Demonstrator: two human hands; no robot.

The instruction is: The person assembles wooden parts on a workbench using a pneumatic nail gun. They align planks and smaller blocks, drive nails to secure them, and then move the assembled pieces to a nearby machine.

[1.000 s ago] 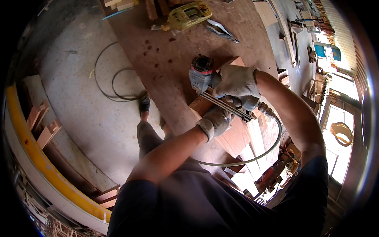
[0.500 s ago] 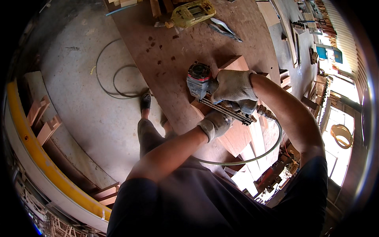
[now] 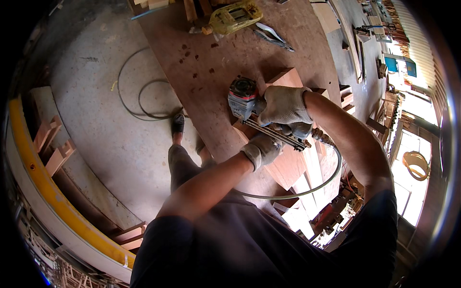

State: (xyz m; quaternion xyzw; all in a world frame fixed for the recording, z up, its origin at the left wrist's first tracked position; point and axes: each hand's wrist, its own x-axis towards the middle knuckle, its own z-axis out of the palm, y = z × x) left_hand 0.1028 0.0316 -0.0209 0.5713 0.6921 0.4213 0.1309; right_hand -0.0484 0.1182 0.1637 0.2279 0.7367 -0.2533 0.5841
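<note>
Two loops of floor hose lie at the far left, near your dark shoe, so a careless step could catch your foot. Further right, the nail gun stands by the reddish wood; its nose is hidden, and if it tips or skids, a fastener could go in crooked. Your left hand is the bigger worry: it lies over the wood close to the magazine, and a stray nail could reach it. At the right, the air hose curves between your forearms; a snag there could swing the tool.

Your left fingers are tucked out of sight by the magazine, so I can't tell whether they're spread or curled. Your right hand wraps the gun's handle, with the head left of those fingers and the magazine just below.
</note>
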